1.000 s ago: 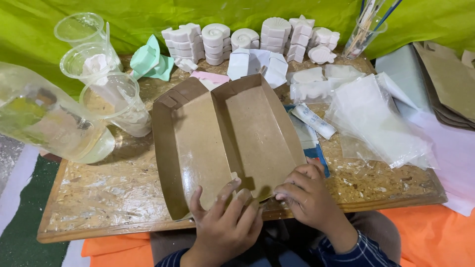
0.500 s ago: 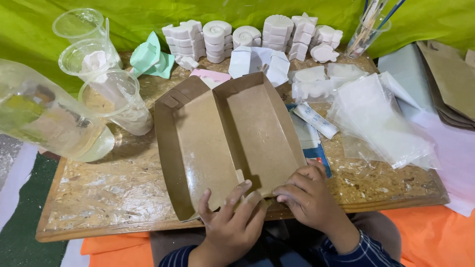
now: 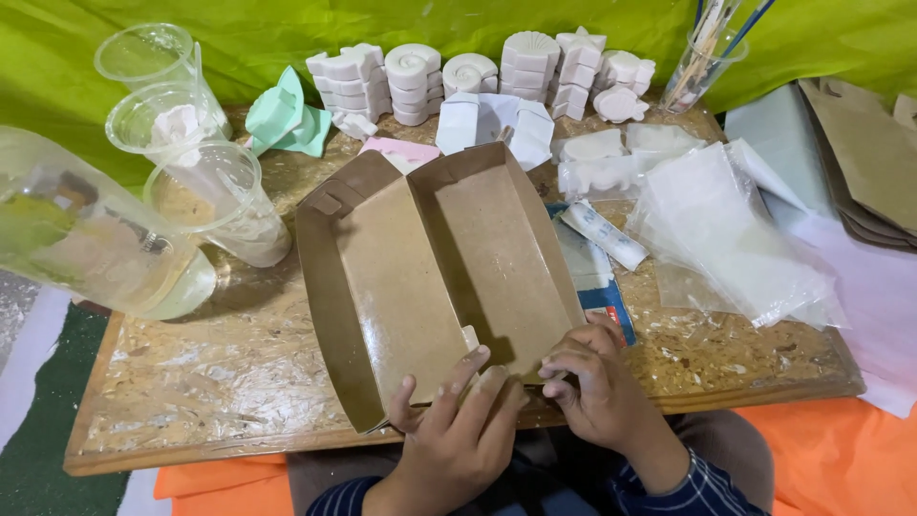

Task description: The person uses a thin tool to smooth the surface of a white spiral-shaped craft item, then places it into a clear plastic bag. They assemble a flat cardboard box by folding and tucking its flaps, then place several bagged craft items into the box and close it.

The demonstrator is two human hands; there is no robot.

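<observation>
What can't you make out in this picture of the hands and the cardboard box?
Head view only:
- Near edge of the cardboard box: covered by the left hand and right hand.
- Blue packet: mostly under the box.
- Clear jug: cut off by the left edge, blurred.
- Brushes in the cup: tops cropped.

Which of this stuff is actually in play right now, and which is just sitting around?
In play: brown cardboard box, left hand, right hand, both on its near end.

Lying about: plastic cups, white moulded pieces, clear plastic bags, mint-green mould.
</observation>
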